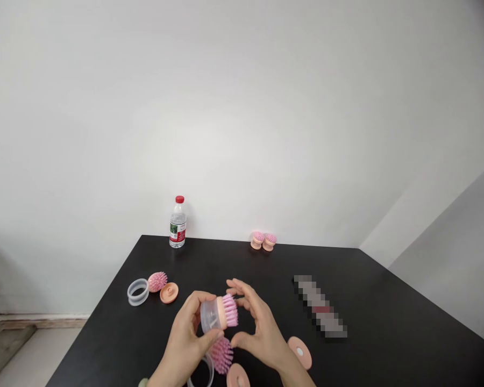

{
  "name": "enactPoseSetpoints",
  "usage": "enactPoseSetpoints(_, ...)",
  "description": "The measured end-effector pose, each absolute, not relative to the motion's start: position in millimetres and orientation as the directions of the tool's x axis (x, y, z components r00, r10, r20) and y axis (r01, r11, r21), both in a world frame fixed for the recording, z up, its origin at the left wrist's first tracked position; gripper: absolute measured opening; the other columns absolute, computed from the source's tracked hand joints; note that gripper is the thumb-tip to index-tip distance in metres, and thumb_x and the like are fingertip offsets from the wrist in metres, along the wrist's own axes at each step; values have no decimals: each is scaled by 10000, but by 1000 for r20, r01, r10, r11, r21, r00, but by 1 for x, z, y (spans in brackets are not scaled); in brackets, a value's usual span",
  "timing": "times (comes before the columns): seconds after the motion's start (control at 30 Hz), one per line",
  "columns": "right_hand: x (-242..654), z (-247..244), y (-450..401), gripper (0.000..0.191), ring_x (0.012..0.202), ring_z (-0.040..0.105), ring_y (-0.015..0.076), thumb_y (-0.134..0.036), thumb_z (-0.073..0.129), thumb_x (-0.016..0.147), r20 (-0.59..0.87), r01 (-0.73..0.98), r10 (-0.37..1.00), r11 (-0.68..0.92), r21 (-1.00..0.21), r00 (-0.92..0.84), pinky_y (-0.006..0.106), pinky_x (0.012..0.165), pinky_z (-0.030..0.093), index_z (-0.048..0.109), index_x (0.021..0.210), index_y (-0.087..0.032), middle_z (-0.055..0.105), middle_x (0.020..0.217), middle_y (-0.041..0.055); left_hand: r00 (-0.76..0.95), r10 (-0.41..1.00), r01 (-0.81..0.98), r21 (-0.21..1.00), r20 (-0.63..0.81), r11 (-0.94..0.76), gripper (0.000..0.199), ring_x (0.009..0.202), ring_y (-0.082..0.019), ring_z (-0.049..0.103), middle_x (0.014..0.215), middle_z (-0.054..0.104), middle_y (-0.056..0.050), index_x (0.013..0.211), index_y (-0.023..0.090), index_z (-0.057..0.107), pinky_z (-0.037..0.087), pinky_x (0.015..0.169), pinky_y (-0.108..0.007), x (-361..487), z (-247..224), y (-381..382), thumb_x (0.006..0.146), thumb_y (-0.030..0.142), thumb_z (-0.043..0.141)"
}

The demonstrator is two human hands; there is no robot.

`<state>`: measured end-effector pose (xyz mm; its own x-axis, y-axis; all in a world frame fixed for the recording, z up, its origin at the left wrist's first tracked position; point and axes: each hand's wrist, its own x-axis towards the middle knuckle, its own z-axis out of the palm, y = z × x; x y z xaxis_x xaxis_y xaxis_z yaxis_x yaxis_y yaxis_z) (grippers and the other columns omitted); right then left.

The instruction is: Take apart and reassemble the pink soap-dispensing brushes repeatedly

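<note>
My left hand (187, 336) grips a round scrubbing brush (221, 313) by its clear plastic body, tilted so the pink bristles face right. Beside those bristles, my right hand (256, 328) is curved with thumb and fingers apart, and nothing shows between them. Below the hands lie a pink bristle head (221, 356), a clear ring (210, 371) partly hidden by my left hand, and a peach disc (237, 376) cut by the frame's lower edge. Another peach disc (299, 352) with a white centre lies near my right wrist.
On the black table (218, 263), a clear ring (137, 292), pink bristle head (157, 281) and peach disc (169, 293) sit at left. A water bottle (178, 223) and two small pink brushes (263, 241) stand by the wall. A pixelated long object (320, 307) lies at right.
</note>
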<state>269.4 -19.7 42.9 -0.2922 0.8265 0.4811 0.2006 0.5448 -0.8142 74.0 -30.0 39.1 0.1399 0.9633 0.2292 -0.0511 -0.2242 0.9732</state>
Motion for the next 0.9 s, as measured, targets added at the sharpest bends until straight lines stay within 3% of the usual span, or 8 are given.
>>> enactPoseSetpoints(0.07,269,44,-21,757,1202,604,296,-643,754,766,462,246,830,540,-805,-312,403,986,526,518,1404,-312,574,1379,113,126,964,-63,972,233,-227,384,859,-225,637,970,637,-17,1020,238,645,509,762,-334,74,38,-29,670,171,788)
enactPoseSetpoints(0.13,269,43,-20,651,1003,681,256,-614,723,818,449,245,845,520,-818,-292,371,872,569,559,1357,-288,682,1142,88,120,961,-71,968,250,-242,391,856,-226,638,970,639,-18,1011,236,650,512,752,-330,75,38,-29,653,150,784)
enactPoseSetpoints(0.2,269,41,-19,712,831,688,231,-690,696,789,462,194,850,513,-836,-255,341,736,585,566,1339,-258,698,977,65,118,958,-64,964,263,-257,394,853,-225,636,971,637,-21,1003,235,653,512,739,-323,76,37,-28,645,127,777)
enactPoseSetpoints(0.27,269,41,-20,779,924,687,257,-695,730,750,476,162,842,522,-838,-254,357,777,588,547,1364,-251,685,1101,100,117,952,-52,959,283,-278,395,869,-229,634,987,631,-26,1002,234,652,517,746,-325,76,36,-27,646,126,784)
enactPoseSetpoints(0.37,268,45,-22,660,1128,637,280,-473,807,784,470,211,834,534,-819,-288,385,930,547,559,1363,-277,612,1313,118,116,936,-43,943,333,-331,379,904,-241,636,1009,618,-32,1009,237,646,531,772,-337,76,33,-26,670,178,805)
enactPoseSetpoints(0.53,263,52,-25,392,782,643,192,-350,790,781,443,307,862,503,-808,-247,293,696,540,679,1134,-219,674,947,47,144,901,101,899,410,-426,342,926,-250,644,1025,619,-42,1024,255,639,546,779,-354,74,32,-30,731,131,763)
enactPoseSetpoints(0.67,259,56,-27,278,734,607,175,-359,765,780,423,287,876,478,-830,-234,271,645,510,699,994,-193,632,873,32,184,826,280,778,532,-563,311,957,-255,653,1027,650,-52,1024,262,639,547,818,-368,73,33,-33,775,94,721)
enactPoseSetpoints(0.9,249,51,-32,291,807,665,199,-186,697,749,395,287,902,430,-856,-173,294,709,560,672,1039,-200,667,923,37,253,658,498,487,710,-717,464,1076,-259,641,1140,666,-81,1204,260,589,529,910,-377,68,23,-29,815,9,588)
